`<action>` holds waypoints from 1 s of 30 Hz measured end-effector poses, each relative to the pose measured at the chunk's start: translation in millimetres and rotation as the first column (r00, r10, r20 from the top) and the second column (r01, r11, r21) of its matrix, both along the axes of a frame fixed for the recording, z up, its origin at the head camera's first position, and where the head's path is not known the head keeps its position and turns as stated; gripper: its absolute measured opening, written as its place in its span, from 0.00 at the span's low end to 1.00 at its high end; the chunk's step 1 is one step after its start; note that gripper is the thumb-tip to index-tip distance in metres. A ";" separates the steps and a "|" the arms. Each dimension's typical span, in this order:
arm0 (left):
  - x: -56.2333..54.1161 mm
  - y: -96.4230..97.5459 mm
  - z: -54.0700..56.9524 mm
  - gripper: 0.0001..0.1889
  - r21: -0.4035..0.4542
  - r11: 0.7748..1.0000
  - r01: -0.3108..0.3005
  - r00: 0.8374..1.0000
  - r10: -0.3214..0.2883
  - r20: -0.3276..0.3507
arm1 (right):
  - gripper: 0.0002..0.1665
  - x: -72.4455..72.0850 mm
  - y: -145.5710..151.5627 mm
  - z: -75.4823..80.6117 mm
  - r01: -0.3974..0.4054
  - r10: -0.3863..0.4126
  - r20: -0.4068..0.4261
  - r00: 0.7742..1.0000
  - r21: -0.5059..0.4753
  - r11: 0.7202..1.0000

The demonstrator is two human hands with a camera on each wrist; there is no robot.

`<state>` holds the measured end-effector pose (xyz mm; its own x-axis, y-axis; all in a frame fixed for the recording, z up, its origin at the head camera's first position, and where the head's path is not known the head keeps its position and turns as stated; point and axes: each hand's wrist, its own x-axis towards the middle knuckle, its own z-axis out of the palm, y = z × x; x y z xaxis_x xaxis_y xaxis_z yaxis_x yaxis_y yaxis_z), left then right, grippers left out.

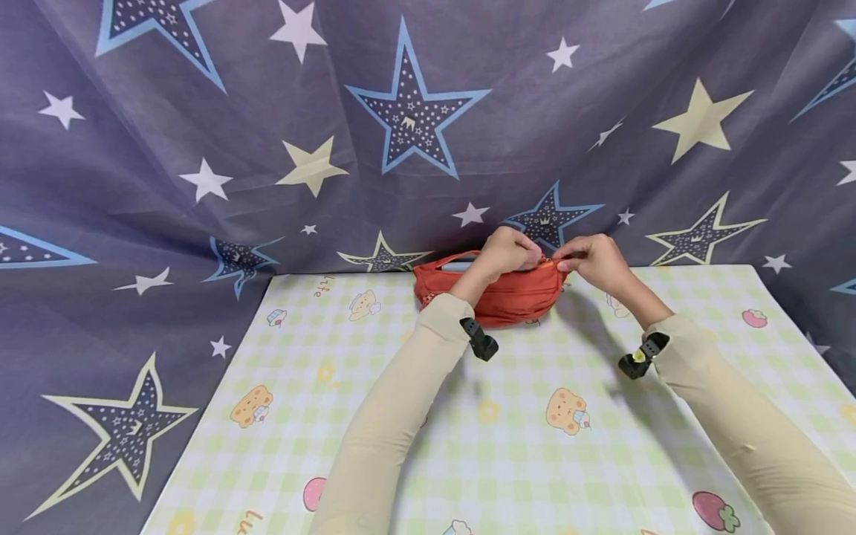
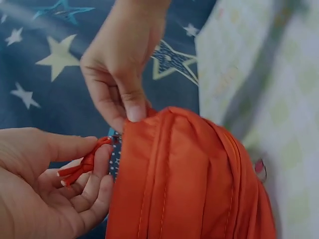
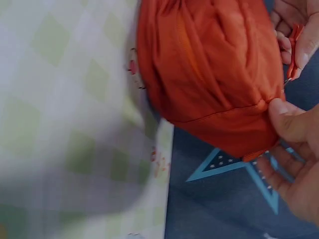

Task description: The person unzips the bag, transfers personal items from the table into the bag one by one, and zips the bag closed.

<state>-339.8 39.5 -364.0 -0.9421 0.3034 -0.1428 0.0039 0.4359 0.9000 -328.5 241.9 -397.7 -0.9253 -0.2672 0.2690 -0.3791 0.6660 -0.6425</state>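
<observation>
An orange-red fabric bag stands at the table's back edge, its top zipper partly open on the left. Something pale shows in that opening; its kind cannot be told. My left hand pinches the zipper's orange cord pull between thumb and fingers, at the bag's top edge. At the bag's right end, my right hand pinches the top corner of the fabric, thumb in front. The right wrist view shows that right hand close to the cord pull.
Under the bag is a table with a green-and-white checked cloth printed with cartoon figures. Directly behind it hangs a dark curtain with stars. Each wrist wears a black camera strap.
</observation>
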 end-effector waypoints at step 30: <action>-9.4 -7.1 6.2 0.10 0.215 0.958 -0.189 0.893 0.077 0.442 | 0.07 -15.5 -19.3 45.8 0.020 -0.082 0.345 0.935 0.181 0.983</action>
